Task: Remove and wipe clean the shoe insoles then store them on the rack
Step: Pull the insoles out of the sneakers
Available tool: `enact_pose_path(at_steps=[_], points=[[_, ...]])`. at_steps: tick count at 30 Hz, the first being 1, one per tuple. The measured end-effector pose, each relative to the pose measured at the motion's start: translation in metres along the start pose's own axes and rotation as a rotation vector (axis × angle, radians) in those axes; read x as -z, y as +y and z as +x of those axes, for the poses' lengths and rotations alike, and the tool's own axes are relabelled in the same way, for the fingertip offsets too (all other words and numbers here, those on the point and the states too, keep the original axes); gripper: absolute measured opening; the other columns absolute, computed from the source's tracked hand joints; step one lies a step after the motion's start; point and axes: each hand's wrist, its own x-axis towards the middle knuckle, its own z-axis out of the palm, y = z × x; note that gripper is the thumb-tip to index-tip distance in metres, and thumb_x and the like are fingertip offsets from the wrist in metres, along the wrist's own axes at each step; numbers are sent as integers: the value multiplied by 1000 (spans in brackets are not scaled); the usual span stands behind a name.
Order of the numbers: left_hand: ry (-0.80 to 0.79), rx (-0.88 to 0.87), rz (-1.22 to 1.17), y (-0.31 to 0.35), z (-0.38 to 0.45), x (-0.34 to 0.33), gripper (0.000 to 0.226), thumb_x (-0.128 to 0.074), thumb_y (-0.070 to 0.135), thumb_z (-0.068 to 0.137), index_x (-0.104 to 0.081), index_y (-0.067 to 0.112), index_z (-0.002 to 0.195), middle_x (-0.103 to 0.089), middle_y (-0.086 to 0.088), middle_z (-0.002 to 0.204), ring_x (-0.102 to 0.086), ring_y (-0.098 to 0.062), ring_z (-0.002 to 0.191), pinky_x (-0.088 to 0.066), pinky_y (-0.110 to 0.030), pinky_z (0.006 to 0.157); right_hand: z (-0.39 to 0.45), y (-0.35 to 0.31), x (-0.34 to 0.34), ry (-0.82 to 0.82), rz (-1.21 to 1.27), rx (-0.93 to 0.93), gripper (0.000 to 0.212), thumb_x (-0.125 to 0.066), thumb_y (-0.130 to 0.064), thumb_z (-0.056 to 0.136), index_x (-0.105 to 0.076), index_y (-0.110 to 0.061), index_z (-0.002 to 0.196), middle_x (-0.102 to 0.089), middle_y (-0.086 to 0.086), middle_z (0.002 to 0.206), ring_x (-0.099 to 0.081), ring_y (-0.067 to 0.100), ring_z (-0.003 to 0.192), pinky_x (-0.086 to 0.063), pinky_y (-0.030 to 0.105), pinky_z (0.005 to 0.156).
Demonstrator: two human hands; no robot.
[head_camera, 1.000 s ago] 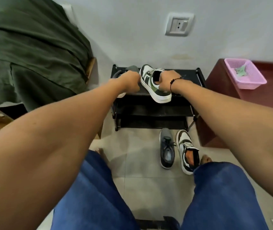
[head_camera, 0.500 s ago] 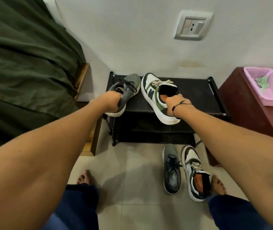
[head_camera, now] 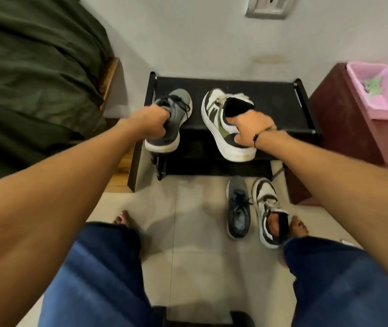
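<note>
Head view: both shoes in hand sit in the upper middle of the frame, over the front edge of the black shoe rack (head_camera: 271, 90). The left hand (head_camera: 149, 121) has its fingers curled round the heel collar of the grey sneaker (head_camera: 173, 121). The right hand (head_camera: 250, 131) grips the heel of the white and green sneaker (head_camera: 216, 119), thumb side on the outer wall, fingers reaching into the opening. Whether an insole is pinched inside cannot be told; the opening shows only dark.

Risks, as I judge them: each shoe is held at the heel alone with its sole overhanging the rack's front rail, so a loose grip would let one tip off onto the tiled floor (head_camera: 188, 220). Pulling an insole one-handed could drag the whole shoe along. Stepping forward, a bare foot could catch the two shoes on the floor, the dark grey one (head_camera: 238, 208) and the white one (head_camera: 267, 208), lying just below the rack at right of centre.

Room: the rack top is bare to the right of the held shoes. A dark red cabinet (head_camera: 344, 119) stands close on the right, carrying a pink basket (head_camera: 358, 90); a green-covered bed (head_camera: 35, 67) crowds the left. The floor in the lower middle is open.
</note>
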Motion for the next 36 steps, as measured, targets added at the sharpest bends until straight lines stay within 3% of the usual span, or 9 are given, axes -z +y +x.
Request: enact_pose_path(at_steps=[5,10,12,15,20,25,29,31,36], points=[[27,-43,-25,37,-60,6,19,-56,13,84,-60,2,98,-48,-7,72,-51,-25,71,-38,-33,62,-70,-29,22,-6,-34,17,34,-53,-24,84,-60,-16,117,-58,12,115,-55,33,107,-43,36,77],[5,-37,-79,83,-112,-3,24,-55,18,83,-61,1,100,-49,-5,68,-55,-28,70,-46,-35,62,-130,-60,27,-15,-51,65,7,-54,-19,79,-54,-12,78,-49,6,84,-52,31,86,-40,29,64],[-44,-20,-96,99,-128,-11,25,-55,19,84,-63,1,100,-50,-6,69,-57,-29,72,-50,-35,66,-144,-69,22,-84,-52,68,11,-60,-16,75,-51,-11,71,-45,4,69,-50,28,74,-41,29,57],[-181,28,-161,115,-143,-37,26,-57,16,84,-62,4,107,-55,-8,77,-62,-28,77,-57,-39,74,-153,-75,-5,-239,-26,62,23,-70,-20,71,-63,-11,91,-52,5,70,-57,27,76,-49,32,62],[-346,41,-213,123,-150,-100,38,-60,16,82,-61,7,118,-58,-11,91,-64,-29,82,-58,-40,75,-144,-76,-72,-438,19,27,35,-72,-24,72,-40,-18,60,-53,9,83,-51,28,81,-51,36,75],[-447,50,-274,121,-134,-154,28,-53,13,86,-63,3,110,-60,-13,95,-59,-29,92,-51,-34,81,-118,-77,-132,-550,99,-15,24,-70,-20,74,-48,-11,69,-52,9,79,-51,27,76,-42,28,56],[-515,95,-247,110,-106,-199,29,-50,14,91,-58,0,116,-60,-19,115,-57,-33,106,-47,-36,88,-84,-76,-193,-541,213,-56,17,-64,-18,78,-50,-14,70,-50,6,75,-55,29,83,-42,29,65],[-557,113,-236,106,-83,-223,34,-46,14,95,-53,-1,124,-57,-19,124,-55,-33,113,-44,-37,94,-66,-72,-224,-554,208,-59,7,-56,-15,86,-60,-11,88,-59,11,94,-57,32,98,-45,33,73],[-550,193,-190,93,-37,-275,40,-42,14,97,-43,2,136,-47,-17,136,-43,-34,127,-39,-40,103,-28,-66,-281,-495,125,-72,26,-49,-9,93,-59,-6,116,-58,17,116,-55,35,108,-46,38,81]])
